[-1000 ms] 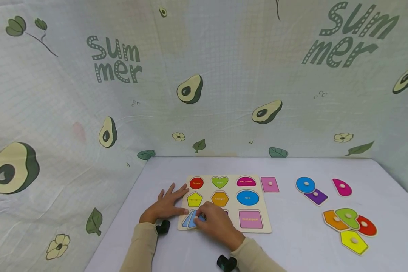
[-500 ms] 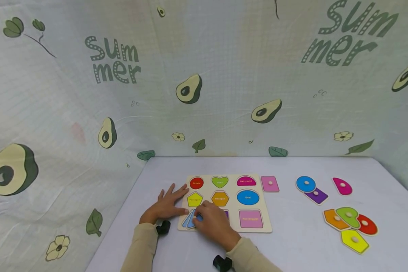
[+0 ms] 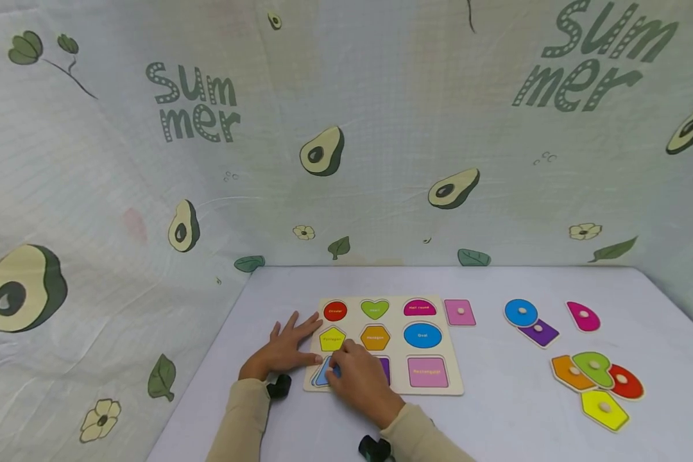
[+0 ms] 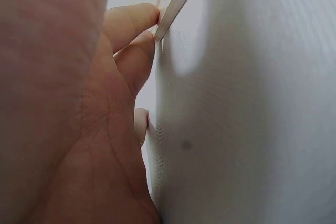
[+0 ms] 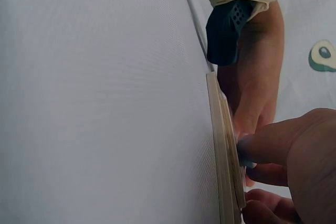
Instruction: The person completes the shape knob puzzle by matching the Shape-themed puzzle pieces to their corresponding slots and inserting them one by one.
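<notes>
Right hand (image 3: 360, 380) curled over blue triangle piece (image 3: 323, 374) at near-left corner of puzzle board (image 3: 447, 387), fingertips pinching it, left hand (image 3: 280, 348) flat and spread just left, fingers touching board edge, loose shapes (image 3: 596, 378) well right.

The left hand (image 3: 281, 350) lies flat against the left edge of the puzzle board (image 3: 394, 350), closing off that side. The right hand (image 3: 360, 380) covers the board's near-left corner. Between the board and the loose shapes at the right (image 3: 596, 382) the surface (image 3: 496, 398) is bare, a broad lane. The pink rectangle (image 3: 459, 312) sits just beside the board's far-right corner. The cloth wall (image 3: 346, 160) bounds the far side.
</notes>
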A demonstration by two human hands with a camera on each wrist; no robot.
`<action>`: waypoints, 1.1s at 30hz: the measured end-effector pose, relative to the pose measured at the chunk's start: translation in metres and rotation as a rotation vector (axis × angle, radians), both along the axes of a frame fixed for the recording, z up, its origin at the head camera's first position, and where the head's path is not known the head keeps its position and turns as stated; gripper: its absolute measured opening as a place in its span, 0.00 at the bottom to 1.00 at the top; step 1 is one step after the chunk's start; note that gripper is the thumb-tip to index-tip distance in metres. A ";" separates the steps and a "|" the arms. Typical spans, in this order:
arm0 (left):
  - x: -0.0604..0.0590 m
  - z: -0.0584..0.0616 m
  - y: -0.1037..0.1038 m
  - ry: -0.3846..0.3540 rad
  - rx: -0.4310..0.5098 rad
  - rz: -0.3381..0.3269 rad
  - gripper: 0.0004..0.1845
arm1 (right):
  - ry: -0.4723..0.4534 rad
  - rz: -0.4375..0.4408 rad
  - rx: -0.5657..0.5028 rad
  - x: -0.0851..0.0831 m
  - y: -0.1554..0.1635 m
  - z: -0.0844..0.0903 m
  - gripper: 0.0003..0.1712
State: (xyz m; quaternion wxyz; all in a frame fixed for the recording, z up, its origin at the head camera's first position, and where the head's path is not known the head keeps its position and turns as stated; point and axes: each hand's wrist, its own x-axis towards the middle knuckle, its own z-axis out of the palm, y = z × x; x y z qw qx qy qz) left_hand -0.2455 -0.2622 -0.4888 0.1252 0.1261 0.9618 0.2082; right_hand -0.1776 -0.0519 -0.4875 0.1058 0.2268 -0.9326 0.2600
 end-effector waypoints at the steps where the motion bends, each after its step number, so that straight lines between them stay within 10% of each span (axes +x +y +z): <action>1: 0.000 0.000 0.000 -0.003 -0.001 0.001 0.48 | 0.001 0.001 -0.002 0.000 -0.001 0.000 0.08; 33: 0.001 -0.001 0.001 0.016 0.006 -0.005 0.47 | -0.128 0.144 0.005 0.002 0.008 0.006 0.18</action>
